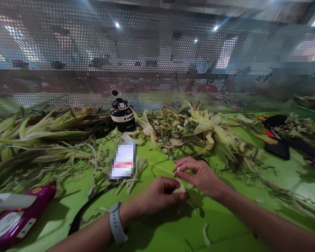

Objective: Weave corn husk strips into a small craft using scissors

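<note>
Left hand (159,196), right hand (199,176): both pinched on pale husk strip (181,188), seemingly part-worked; corn husks (206,124) remaining along far edge of worktop (149,232).

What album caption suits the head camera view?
Left hand and right hand holding a pale scrap over a green table strewn with husks.

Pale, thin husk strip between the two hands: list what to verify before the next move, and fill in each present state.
1. Left hand has fingers on the pale, thin husk strip: ok.
2. Right hand has fingers on it: ok.
3. Whole strip visible: not ok, fingers cover part.
4. Strip intact under the fingers: cannot tell.
5. Bright green tabletop free of scraps: not ok, a pale curved scrap lies there.
6. Black bottle with white band upright: ok.
</note>
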Demonstrator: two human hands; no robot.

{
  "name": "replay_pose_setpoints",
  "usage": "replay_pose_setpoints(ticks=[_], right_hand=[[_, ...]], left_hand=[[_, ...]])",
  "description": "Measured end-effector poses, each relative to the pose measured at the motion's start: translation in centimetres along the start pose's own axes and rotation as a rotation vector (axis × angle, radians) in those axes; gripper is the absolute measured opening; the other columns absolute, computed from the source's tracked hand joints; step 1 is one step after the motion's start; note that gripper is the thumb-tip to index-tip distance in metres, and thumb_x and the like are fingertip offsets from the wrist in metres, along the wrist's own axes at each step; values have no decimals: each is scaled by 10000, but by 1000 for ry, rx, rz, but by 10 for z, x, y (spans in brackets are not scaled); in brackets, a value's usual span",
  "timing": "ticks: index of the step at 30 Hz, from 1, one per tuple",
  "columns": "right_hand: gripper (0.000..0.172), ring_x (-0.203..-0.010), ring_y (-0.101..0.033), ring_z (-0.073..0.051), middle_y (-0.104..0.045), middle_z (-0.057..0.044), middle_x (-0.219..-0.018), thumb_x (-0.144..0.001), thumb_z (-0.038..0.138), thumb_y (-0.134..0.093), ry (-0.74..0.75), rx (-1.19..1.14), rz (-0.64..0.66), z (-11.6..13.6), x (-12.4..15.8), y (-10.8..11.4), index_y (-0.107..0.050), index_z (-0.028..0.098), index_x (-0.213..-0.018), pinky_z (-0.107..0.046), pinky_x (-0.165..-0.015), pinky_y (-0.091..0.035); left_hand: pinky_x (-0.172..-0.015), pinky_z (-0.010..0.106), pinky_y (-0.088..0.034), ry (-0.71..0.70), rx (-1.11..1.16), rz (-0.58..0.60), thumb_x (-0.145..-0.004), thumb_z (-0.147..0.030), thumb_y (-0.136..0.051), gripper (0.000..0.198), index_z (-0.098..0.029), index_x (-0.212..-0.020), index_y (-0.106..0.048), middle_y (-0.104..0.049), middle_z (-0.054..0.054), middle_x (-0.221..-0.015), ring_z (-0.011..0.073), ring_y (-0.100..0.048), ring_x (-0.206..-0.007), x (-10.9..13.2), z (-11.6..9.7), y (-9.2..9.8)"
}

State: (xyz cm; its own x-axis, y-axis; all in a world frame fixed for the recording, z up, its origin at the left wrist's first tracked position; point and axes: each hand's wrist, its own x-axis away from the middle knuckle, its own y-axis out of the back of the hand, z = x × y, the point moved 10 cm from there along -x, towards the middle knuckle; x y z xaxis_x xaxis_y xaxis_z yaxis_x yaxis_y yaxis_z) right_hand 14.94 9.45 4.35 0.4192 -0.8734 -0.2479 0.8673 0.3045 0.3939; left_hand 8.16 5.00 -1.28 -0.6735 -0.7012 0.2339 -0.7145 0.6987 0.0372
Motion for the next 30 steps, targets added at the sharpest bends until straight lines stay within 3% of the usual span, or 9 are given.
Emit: replay_pose_setpoints(ticks=[5,9,11,12,14,16,18,23,30], right_hand=[[209,-902,-613,-185,-650,-56,-885,-826,393,-647,116,86,-84,17,4,6,-705,197,-782,-322,-823,-484],[151,-980,-572,-203,-641,-61,-968,-871,321,-593,180,244,-380,38,13,45,-653,212,-956,-359,-897,-445],[108,-872,-573,-187,-623,-48,-869,-887,285,-557,250,272,-510,51,23,58,-620,198,-880,-326,-812,-464],[131,-788,-567,-174,-605,-37,-800,-893,276,-539,246,266,-476,51,23,54,-603,192,-815,-299,-729,-471],[203,-683,-545,-158,-584,-27,-719,-896,276,-524,133,249,-240,39,16,27,-589,182,-728,-271,-616,-452],[186,-711,-559,-168,-613,-40,-753,-874,287,-556,0,209,-21,21,14,-3,-617,168,-746,-278,-636,-458],[161,-788,-583,-182,-649,-53,-851,-864,303,-570,-103,77,82,7,14,-23,-644,161,-867,-293,-703,-474],[288,-836,-595,-192,-669,-46,-862,-800,426,-630,-259,-326,154,-19,12,-45,-658,155,-891,-322,-804,-470],[282,-645,-501,-125,-569,6,-661,-767,418,-661,-297,-277,212,-29,16,-47,-590,154,-698,-249,-640,-421]], left_hand=[[-500,211,-337,32,154,23,-720,-494,-691,373,-127,-718,-626,-609,1,-639,78,-474,-520,2,5,-6],[-711,256,-434,-84,419,-165,-777,-432,-671,298,-147,-862,-666,-695,41,-811,130,-603,-728,-1,3,18],[-823,281,-431,-172,499,-283,-777,-390,-688,273,-159,-920,-661,-714,62,-925,164,-622,-885,0,-2,34],[-864,287,-423,-205,522,-345,-766,-368,-706,270,-165,-936,-654,-713,66,-979,173,-614,-950,1,-3,42],[-907,294,-414,-234,542,-443,-764,-347,-714,274,-176,-965,-640,-703,63,-1049,176,-598,-1014,4,-4,52],[-896,293,-430,-248,540,-487,-775,-355,-702,270,-183,-972,-636,-706,52,-1030,167,-610,-978,6,-6,54],[-865,288,-451,-268,537,-484,-768,-375,-703,267,-180,-939,-643,-713,47,-977,165,-624,-926,7,-8,51],[-845,285,-471,-285,553,-450,-727,-405,-728,278,-163,-836,-644,-714,50,-883,190,-635,-934,5,-13,43],[-841,279,-468,-288,403,-500,-742,-433,-703,257,-177,-754,-679,-711,33,-807,206,-646,-943,10,-21,56]])
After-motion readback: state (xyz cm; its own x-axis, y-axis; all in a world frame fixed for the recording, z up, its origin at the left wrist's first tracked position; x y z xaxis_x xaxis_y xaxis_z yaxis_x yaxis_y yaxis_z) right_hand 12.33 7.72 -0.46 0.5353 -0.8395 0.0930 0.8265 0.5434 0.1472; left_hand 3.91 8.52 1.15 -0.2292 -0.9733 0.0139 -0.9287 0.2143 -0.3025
